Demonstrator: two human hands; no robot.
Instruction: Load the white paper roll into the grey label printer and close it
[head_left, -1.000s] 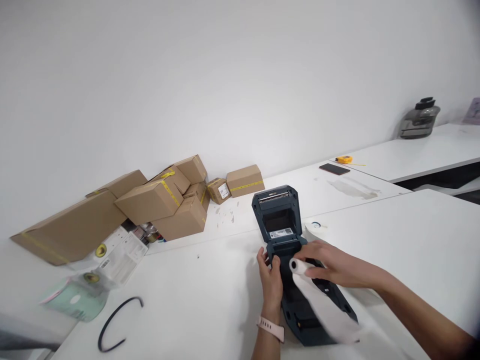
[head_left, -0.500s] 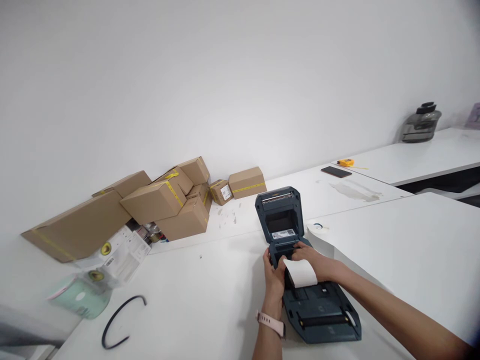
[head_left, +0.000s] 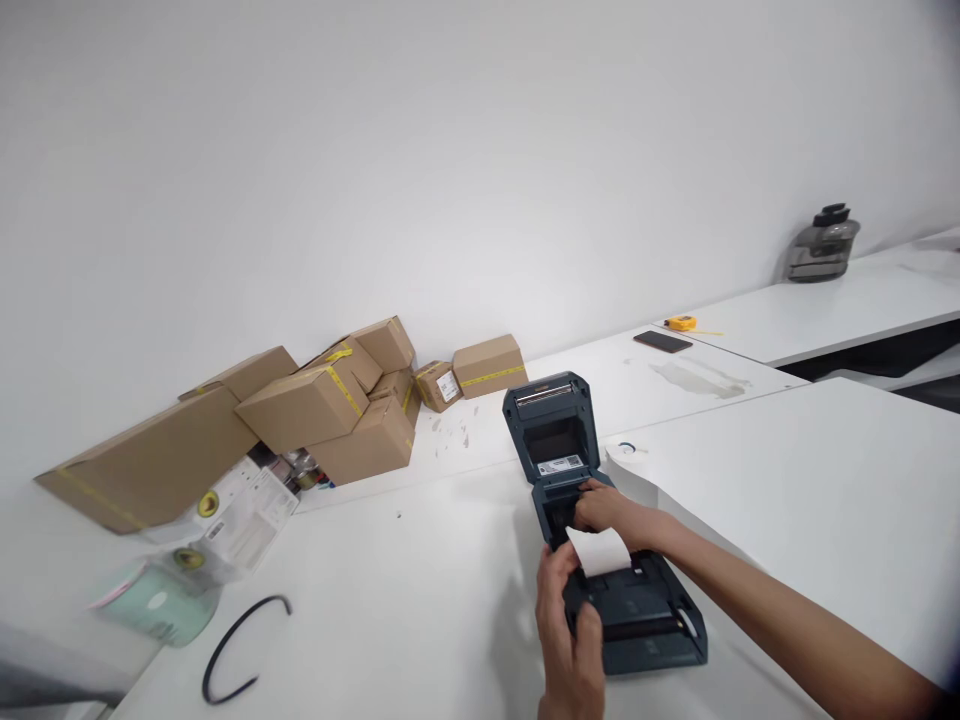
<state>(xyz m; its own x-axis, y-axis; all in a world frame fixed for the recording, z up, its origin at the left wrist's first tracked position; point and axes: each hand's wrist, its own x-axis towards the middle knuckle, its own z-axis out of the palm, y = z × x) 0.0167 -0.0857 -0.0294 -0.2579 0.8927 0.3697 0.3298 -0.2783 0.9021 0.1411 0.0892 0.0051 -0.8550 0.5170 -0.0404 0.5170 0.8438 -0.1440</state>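
Observation:
A dark blue label printer [head_left: 637,620] lies on the white table [head_left: 390,620] with its lid [head_left: 553,415] swung open toward the wall. A white paper roll [head_left: 598,548] sits in its bay, a short strip of paper hanging out over the body. My right hand [head_left: 609,510] rests on the roll inside the bay, fingers curled over it. My left hand [head_left: 570,625] grips the printer's left front side, thumb on top of the body.
Several cardboard boxes [head_left: 315,405] with yellow tape are piled against the wall at left. A mint tape roll [head_left: 157,600], printed sheets [head_left: 240,515] and a black cable loop [head_left: 240,640] lie near them. A phone [head_left: 661,341] and yellow tape measure [head_left: 681,322] lie on the far table.
The loose roll with its long paper tail went down into the printer bay under my right hand. My left hand slid from the bay's left side toward me along the printer body.

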